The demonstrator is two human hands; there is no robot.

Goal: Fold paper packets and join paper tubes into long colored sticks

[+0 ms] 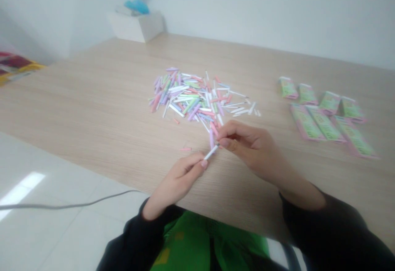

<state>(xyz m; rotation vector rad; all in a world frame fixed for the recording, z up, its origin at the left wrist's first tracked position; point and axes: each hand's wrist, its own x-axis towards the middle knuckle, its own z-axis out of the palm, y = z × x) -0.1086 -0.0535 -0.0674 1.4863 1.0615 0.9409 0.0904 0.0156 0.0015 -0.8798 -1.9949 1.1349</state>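
Left hand (177, 182) and right hand (248, 149) pinch a white tube (211, 152), seemingly paper, slanting up-right.

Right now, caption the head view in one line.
Left hand and right hand hold a thin white paper roll near a heap of pastel paper strips on a pale wood table.

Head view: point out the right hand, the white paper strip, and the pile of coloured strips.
Right hand (249, 149), head view, on the back of the hand.
White paper strip (211, 152), head view, on its middle.
Pile of coloured strips (191, 96), head view, on its centre.
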